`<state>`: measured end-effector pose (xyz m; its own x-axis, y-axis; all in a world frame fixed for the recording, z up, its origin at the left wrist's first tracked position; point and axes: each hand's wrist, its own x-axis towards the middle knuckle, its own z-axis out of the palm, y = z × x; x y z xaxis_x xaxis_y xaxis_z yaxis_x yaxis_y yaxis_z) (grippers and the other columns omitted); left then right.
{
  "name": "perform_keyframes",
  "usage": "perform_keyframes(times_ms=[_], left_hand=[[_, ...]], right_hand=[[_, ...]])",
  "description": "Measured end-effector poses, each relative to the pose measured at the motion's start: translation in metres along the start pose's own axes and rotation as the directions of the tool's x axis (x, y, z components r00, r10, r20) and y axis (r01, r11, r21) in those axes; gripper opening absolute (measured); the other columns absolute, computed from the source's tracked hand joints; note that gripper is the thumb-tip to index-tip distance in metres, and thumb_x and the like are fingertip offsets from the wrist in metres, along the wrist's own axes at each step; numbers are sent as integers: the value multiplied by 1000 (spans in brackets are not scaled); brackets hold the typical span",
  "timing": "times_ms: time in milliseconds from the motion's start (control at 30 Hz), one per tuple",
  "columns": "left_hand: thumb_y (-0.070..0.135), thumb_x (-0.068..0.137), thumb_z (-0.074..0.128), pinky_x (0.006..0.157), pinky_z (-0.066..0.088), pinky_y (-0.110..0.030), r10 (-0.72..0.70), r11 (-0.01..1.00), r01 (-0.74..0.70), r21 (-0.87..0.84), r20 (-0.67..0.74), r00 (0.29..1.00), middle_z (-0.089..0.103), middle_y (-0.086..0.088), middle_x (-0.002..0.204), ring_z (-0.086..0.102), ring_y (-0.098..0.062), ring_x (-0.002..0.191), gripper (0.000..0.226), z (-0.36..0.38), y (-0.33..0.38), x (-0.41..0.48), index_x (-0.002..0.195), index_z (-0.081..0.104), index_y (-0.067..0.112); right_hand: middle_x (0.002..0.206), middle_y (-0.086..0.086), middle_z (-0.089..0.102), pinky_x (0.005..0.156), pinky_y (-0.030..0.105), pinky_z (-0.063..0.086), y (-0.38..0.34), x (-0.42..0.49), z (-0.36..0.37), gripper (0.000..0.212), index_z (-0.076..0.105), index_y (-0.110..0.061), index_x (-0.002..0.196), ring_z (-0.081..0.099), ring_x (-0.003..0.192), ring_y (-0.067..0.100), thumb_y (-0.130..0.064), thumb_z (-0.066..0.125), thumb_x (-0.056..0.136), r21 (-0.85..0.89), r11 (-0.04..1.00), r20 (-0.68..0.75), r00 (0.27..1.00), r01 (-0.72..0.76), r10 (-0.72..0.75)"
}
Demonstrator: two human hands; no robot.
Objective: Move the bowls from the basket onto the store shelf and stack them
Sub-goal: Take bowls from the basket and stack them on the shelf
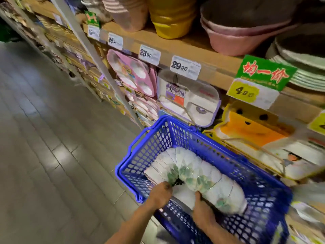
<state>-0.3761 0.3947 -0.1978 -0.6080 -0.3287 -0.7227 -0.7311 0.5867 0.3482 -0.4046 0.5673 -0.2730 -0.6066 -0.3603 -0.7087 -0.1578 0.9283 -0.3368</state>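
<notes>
Evidently nothing is shelved: your left hand [161, 195] and right hand [204, 214] grip white green-patterned bowls [193, 166], all inside the blue plastic basket [135, 155].

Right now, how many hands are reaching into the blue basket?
2. The left hand and the right hand both hold the near side of the bowls, inside the blue basket.

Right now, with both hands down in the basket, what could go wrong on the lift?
1. The bowls lie on their side in a long, bent row, and the left hand and right hand reach only its near part; lifted so, the far bowls could slide apart and fall.
2. The purple tray hangs right behind the basket, under the shelf edge; a rising row could strike either.
</notes>
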Motion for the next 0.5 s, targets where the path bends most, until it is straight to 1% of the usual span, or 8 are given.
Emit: perform_keyframes(times_ms=[67, 133, 200, 267, 333, 400, 433, 500], left_hand=[[21, 98, 40, 91, 46, -34, 16, 999, -18, 27, 64, 998, 64, -13, 116, 59, -28, 108, 32, 2, -6, 12, 113, 62, 4], [26, 98, 41, 93, 46, -34, 38, 998, -45, 51, 134, 990, 63, -9, 119, 59, -26, 108, 34, 3, -10, 25, 117, 61, 6], [32, 98, 41, 88, 45, -30, 57, 995, -70, 65, 194, 979, 63, -9, 121, 58, -22, 104, 36, 2, -13, 33, 118, 60, 8], [32, 96, 42, 79, 39, -25, 67, 992, -88, 89, 221, 973, 64, -7, 118, 55, -17, 96, 31, 0, -15, 39, 113, 60, 13], [28, 95, 43, 76, 37, -24, 78, 991, -99, 86, 224, 972, 65, -8, 116, 54, -17, 94, 27, -5, -18, 44, 111, 61, 14], [26, 95, 45, 74, 37, -24, 90, 992, -109, 70, 232, 969, 66, -8, 117, 54, -16, 93, 28, -10, -20, 45, 114, 61, 13], [27, 95, 46, 75, 39, -24, 107, 990, -124, 59, 240, 965, 66, -7, 119, 56, -16, 95, 30, -13, -21, 44, 116, 60, 13], [31, 95, 47, 85, 44, -25, 141, 988, -152, 24, 256, 956, 65, -5, 123, 59, -19, 105, 34, -19, -21, 42, 122, 58, 15]], right_hand=[[126, 13, 59, 89, 38, 45, -5, 0, 4, 55, 20, -17, 141, 60, 112, 29, -7, 38, 90, 20, 999, -11, 999, -50, 50], [129, 14, 56, 91, 38, 45, -10, 1, 7, 57, 17, -20, 144, 58, 114, 28, -6, 35, 91, 66, 992, -9, 994, -105, 106], [131, 15, 53, 91, 37, 45, -16, 1, 6, 55, 16, -21, 145, 58, 115, 29, -10, 33, 93, 112, 983, -22, 989, -145, 149], [132, 18, 51, 91, 38, 45, -21, -1, 4, 56, 14, -20, 146, 57, 115, 31, -14, 33, 93, 137, 975, -30, 983, -177, 182], [127, 18, 55, 88, 39, 46, -26, -5, 0, 55, 17, -17, 144, 59, 111, 34, -12, 36, 93, 129, 976, -66, 981, -174, 184], [122, 18, 59, 85, 39, 47, -30, -8, -8, 53, 21, -13, 143, 61, 109, 33, -10, 37, 93, 132, 975, -88, 977, -180, 192], [123, 18, 59, 85, 38, 47, -32, -9, -14, 52, 23, -11, 143, 60, 109, 33, -9, 37, 93, 141, 971, -84, 975, -194, 207], [129, 19, 53, 93, 35, 45, -36, -14, -29, 47, 32, -9, 140, 56, 115, 32, -12, 38, 94, 149, 965, -95, 968, -216, 232]])
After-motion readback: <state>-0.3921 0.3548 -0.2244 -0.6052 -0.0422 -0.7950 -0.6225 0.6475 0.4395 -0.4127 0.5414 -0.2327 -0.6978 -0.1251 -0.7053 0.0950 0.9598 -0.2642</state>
